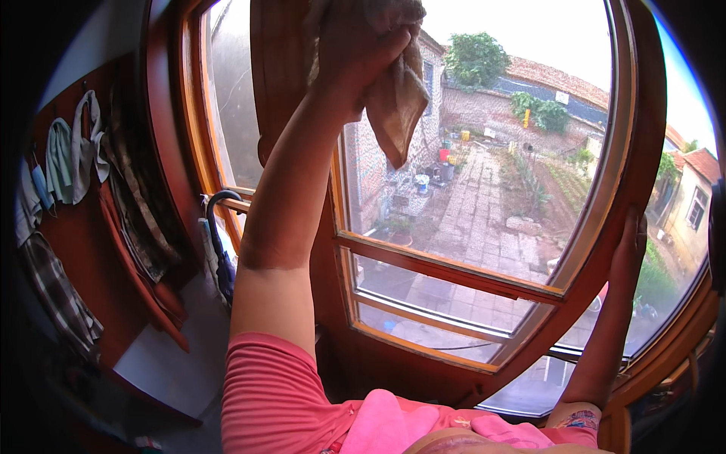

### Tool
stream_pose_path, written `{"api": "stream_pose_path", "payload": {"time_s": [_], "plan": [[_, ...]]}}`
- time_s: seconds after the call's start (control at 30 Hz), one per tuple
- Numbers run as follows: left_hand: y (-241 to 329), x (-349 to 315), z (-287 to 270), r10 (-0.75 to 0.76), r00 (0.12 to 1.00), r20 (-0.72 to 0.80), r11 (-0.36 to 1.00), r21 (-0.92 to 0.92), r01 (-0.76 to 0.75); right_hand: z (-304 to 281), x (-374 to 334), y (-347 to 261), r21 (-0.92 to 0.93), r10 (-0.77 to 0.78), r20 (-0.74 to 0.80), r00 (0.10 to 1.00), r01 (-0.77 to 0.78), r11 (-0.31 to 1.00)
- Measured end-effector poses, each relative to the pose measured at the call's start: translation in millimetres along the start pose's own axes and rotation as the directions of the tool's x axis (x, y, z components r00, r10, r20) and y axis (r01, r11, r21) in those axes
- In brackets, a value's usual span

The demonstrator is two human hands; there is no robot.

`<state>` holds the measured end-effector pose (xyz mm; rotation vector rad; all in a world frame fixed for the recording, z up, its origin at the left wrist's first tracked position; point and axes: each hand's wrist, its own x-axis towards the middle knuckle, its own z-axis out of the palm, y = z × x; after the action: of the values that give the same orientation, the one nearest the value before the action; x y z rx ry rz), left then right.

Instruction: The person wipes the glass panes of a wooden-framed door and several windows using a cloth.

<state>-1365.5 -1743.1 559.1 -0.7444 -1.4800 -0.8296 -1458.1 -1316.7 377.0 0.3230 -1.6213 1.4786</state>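
Observation:
My left hand (363,57) is raised high near the top of the view, closed round a beige cleaning cloth (397,113). The cloth's loose end hangs down in front of the door's glass pane (522,159). Part of the hand and cloth runs up to the upper edge of the picture. On the right, my right hand (634,238) grips the outer edge of the brown wooden glazed door (649,136); some of its fingers are hidden by the edge.
Clothes (83,151) hang on a reddish-brown board at the left. A dark curved umbrella handle (223,198) hooks over a rail beside the left window. Through the glass lie a paved yard path (476,204) and a brick wall. A lower pane (431,303) sits beneath the crossbar.

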Motion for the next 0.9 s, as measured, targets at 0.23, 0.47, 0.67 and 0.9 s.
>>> {"api": "stream_pose_path", "payload": {"time_s": [0.23,0.47,0.67,0.9], "plan": [[-21,-76,4,0.295,0.93,0.22,0.758,0.539,-0.367,0,-1,-1,0.035,0.015,0.0,1.0,-0.015,0.999],[-19,-12,-10,0.441,0.877,0.189,0.656,0.6,-0.459,-2,4,13,-0.025,-0.057,0.011,0.998,0.057,0.998],[-32,7,-25,0.416,0.852,0.318,0.486,0.713,-0.504,-1,0,0,-0.002,-0.085,0.048,0.995,0.085,0.996],[-35,-28,-24,0.452,0.851,0.267,0.551,0.667,-0.502,-2,5,6,0.025,-0.1,0.08,0.992,0.098,0.995]]}}
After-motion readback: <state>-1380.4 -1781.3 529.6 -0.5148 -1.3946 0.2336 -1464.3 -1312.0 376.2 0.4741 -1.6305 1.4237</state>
